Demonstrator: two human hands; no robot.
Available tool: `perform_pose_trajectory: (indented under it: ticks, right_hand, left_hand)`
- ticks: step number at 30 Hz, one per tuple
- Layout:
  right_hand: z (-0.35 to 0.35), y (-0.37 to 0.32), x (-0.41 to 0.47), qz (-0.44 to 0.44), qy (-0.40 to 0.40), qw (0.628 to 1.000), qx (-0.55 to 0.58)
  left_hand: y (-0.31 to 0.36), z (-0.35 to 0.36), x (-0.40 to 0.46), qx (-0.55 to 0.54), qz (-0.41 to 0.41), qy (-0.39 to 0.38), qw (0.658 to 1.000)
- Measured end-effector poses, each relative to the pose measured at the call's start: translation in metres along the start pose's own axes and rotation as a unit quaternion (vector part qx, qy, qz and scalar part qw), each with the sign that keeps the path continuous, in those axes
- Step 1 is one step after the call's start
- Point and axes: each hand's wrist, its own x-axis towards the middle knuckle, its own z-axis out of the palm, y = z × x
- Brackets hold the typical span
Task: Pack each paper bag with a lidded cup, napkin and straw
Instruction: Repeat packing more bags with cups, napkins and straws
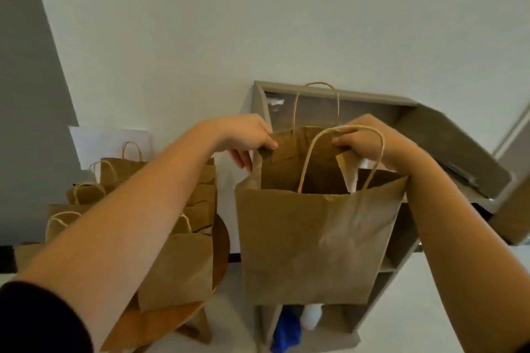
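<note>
Pinching the plain, unprinted brown paper bag (312, 241) at its open rim, left hand (246, 137) and right hand (364, 140) hold it before the grey shelf unit (430, 129); more bags (177, 264) stand left of it.

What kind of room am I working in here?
Probably a plain indoor room used as a packing spot: a bare white wall, a grey cubby shelf unit, and brown paper handle bags crowded on a round wooden table.

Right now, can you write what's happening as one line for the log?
left hand: pinches bag rim | right hand: holds rim | paper bag: held open | other bags: on round table
</note>
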Motion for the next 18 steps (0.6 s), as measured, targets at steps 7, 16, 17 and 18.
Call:
perform_pose_trajectory:
  ticks: [7,16,17,18]
  right_hand:
    - [-0.081,0.020,0.043,0.020,0.115,0.993,-0.020]
    - [-0.108,0.044,0.104,0.039,0.176,0.983,-0.016]
    - [-0.104,0.049,0.114,0.046,0.171,0.984,0.000]
    - [-0.101,0.056,0.126,0.052,0.164,0.985,0.009]
  left_hand:
    - [0.078,-0.039,0.077,0.022,0.087,0.032,0.995]
    - [0.105,-0.047,0.169,-0.012,0.108,0.069,0.992]
    - [0.103,-0.046,0.179,-0.016,0.097,0.080,0.992]
    - [0.100,-0.044,0.187,-0.021,0.081,0.091,0.992]
